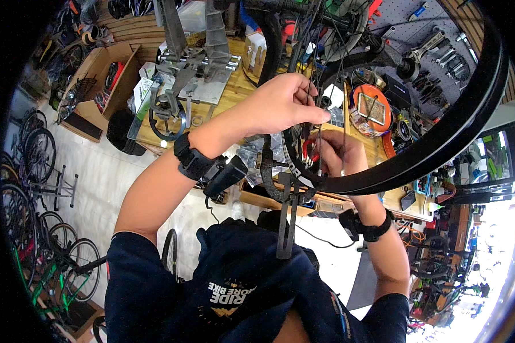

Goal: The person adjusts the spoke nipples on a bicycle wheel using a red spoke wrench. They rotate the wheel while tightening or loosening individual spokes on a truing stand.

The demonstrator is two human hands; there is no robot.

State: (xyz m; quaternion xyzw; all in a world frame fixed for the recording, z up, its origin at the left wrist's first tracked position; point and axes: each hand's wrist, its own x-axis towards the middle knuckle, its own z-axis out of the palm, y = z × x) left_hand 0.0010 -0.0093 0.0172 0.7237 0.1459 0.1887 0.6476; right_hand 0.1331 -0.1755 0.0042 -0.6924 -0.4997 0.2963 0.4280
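Note:
A black bicycle wheel rim (377, 178) curves across the view in front of me, with thin spokes (343, 103) running up from it. My left hand (286, 106) reaches over the rim's left side, its thumb and fingers pinched together on a spoke. Just below it, inside the rim, my right hand (340, 153) is closed by the spoke ends. Its fingertips grip a small red tool (310, 152), whose exact kind is partly hidden by the fingers and spokes. A slotted metal gauge arm (286, 220) hangs below the rim, close to my chest.
The wooden workbench (220, 117) carries a metal fixture (203, 71), an orange round tray (372, 108) and loose parts. Wrenches (443, 54) hang on the pegboard behind. A cardboard box (100, 86) stands at the left; bicycles (68, 263) fill the floor's left side.

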